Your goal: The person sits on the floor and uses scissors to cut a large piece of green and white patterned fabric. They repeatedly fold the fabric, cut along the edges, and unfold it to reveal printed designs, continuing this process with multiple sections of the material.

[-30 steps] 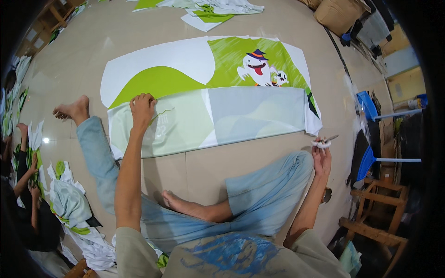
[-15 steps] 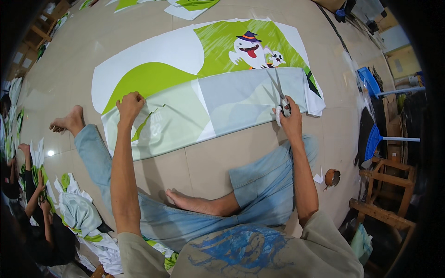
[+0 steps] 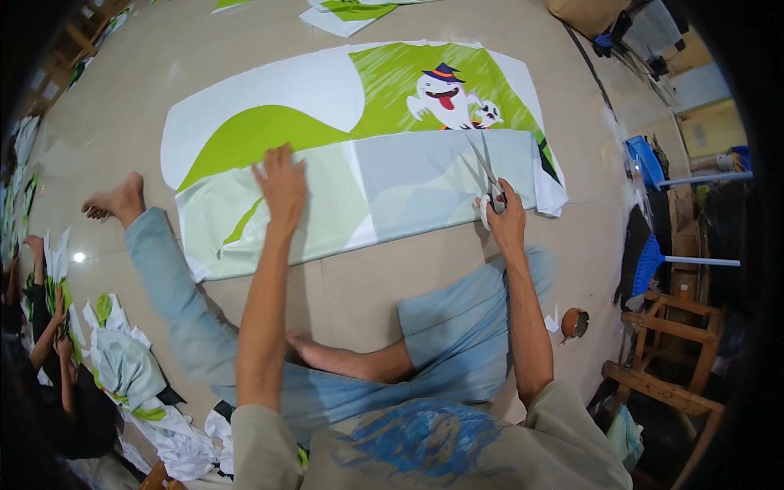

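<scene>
A wide piece of printed fabric [image 3: 261, 135], green and white with a cartoon ghost in a hat, lies on the floor before me. Its near part is folded over, so the pale reverse side [image 3: 449, 171] faces up. My left hand [image 3: 282, 186] rests palm down on the folded layer near the fold, fingers spread. A slit in that layer, beside the hand, lets a strip of green show through. My right hand [image 3: 508, 216] grips scissors [image 3: 487, 167] by the handles above the fabric's right part. The blades are parted and point toward the fold.
More cut fabric [image 3: 347, 16] lies beyond. A heap of fabric [image 3: 131, 371] and another person's arms [image 3: 57, 335] are at left. At right are a brown tape roll [image 3: 575, 323], a wooden stool [image 3: 670, 351], a blue broom [image 3: 649, 263] and a blue dustpan [image 3: 645, 162].
My left hand has moved right along the fold and spread from a closed pinch to flat. The fabric's left end lies flatter. The scissors stay in my right hand, shifted slightly.
</scene>
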The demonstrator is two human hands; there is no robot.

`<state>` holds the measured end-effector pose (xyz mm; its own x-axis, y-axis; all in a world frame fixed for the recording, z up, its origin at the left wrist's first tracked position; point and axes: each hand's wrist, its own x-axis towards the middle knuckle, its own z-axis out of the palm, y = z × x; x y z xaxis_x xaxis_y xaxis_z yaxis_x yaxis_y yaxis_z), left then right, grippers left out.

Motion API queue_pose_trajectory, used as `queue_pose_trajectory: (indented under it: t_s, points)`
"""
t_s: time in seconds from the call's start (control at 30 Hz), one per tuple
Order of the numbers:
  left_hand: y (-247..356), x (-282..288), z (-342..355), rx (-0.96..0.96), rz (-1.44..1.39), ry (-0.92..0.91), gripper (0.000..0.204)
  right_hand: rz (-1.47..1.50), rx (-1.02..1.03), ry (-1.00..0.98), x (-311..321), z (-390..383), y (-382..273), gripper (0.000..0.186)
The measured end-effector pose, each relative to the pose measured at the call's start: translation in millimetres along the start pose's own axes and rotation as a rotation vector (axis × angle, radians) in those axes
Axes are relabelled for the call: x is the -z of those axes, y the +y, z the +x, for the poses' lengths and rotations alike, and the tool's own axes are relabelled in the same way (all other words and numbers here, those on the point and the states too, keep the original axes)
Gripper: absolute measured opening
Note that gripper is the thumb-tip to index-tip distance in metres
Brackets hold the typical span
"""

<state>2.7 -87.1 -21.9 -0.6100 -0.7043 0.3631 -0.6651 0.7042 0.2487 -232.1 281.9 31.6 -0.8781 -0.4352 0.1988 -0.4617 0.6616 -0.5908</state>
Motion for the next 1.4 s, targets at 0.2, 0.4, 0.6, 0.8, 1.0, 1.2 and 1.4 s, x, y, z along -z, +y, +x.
queue_pose_trajectory:
  t_s: [0.2,0.4,0.6,0.8,1.0,1.2,1.4]
  points:
    - [-41.5,15.3,11.7,-0.029,-0.017,-0.12,0.023,-0.292,-0.082,0.277,45.9,103.2,62.5,0.055]
    - [-60.1,18.4,25.4,-0.111,-0.22,-0.161,0.013,-0.53,-0.145,0.16,53.4,144.6,137.6,0.05]
    - [-39.7,43.3,20.9,-0.042,-0.208,-0.149,0.011,-0.632,-0.223,0.218,60.1,145.0,113.4,0.048]
    - [-35.7,54.7,20.1,-0.013,-0.221,-0.202,0.009,-0.471,-0.09,0.122,63.8,159.0,129.3,0.05]
    - [-32.4,56.9,22.3,-0.023,-0.225,-0.215,0.01,-0.623,-0.066,0.085,54.0,161.7,121.8,0.05]
    - [-36.9,56.5,24.9,-0.018,-0.177,-0.252,0.012,-0.6,-0.103,0.189,64.1,167.1,104.4,0.046]
    - [-37.2,57.1,23.7,-0.018,-0.177,-0.256,0.013,-0.618,-0.069,0.172,60.7,175.7,96.1,0.044]
